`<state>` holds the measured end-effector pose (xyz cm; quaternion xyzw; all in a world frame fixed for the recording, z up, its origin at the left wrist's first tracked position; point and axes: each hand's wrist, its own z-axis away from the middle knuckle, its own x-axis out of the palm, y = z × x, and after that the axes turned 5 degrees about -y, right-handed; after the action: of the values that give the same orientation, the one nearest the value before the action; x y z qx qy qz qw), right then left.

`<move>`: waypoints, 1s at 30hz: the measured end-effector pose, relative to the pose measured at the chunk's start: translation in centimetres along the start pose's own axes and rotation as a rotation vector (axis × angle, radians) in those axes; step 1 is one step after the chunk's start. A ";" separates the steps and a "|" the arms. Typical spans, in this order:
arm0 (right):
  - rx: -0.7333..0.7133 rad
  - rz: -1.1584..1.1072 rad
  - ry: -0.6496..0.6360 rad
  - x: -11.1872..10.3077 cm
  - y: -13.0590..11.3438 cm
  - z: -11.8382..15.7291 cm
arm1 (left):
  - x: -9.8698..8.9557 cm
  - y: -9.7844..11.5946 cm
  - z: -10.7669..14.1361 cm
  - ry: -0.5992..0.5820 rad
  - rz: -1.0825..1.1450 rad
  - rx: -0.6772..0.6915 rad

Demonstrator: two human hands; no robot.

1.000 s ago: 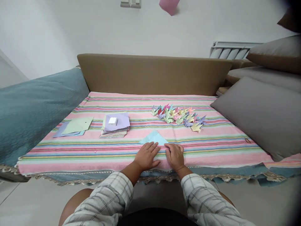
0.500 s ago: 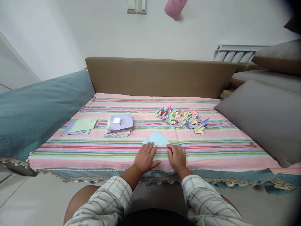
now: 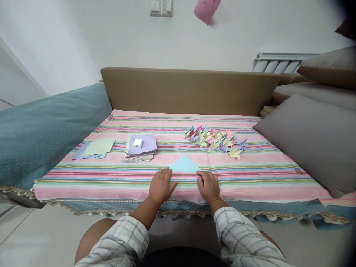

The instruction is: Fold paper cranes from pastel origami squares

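A light blue sheet of paper (image 3: 184, 164), folded into a triangle, lies on the striped cloth with its peak pointing away from me. My left hand (image 3: 160, 186) rests flat at its left corner, fingers stretched out and thumb apart, fingertips at the folded edge. At the right corner, my right hand (image 3: 209, 186) has its fingers curled, holding that corner against the cloth. Beyond the triangle, to the right, sits a cluster of several folded paper cranes (image 3: 214, 140) in many colours.
A paper stack (image 3: 140, 152) topped by a small white block (image 3: 137, 143) stands to the left. Loose sheets (image 3: 98, 147) lie farther left. Grey cushions (image 3: 308, 144) fill the right end, and a brown backrest (image 3: 183, 92) rises behind the striped cloth (image 3: 250, 189).
My left hand has slid left along the folded edge to the triangle's left corner. My right hand has stayed at the right corner.
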<state>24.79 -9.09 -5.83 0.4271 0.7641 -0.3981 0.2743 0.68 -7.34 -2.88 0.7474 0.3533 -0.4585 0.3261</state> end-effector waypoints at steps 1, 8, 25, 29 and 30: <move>-0.001 0.000 -0.001 0.0 0.0 0.0 | -0.2 -0.2 -0.4 0.006 0.024 -0.037; -0.001 0.002 0.004 0.1 0.1 0.0 | -0.6 -0.5 -3.9 0.036 0.118 -0.369; -0.044 -0.058 0.102 0.5 0.6 0.0 | -0.2 -0.3 -3.8 0.063 0.250 -0.420; 0.048 -0.042 0.207 0.9 1.0 -0.3 | -0.2 -0.5 -3.6 0.086 0.293 -0.400; 0.066 -0.045 0.213 0.9 1.0 -0.5 | -0.2 -0.5 -3.6 0.092 0.304 -0.389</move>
<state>25.22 -7.97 -6.69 0.4585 0.7849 -0.3814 0.1683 1.82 -4.20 -1.51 0.7354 0.3328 -0.2927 0.5126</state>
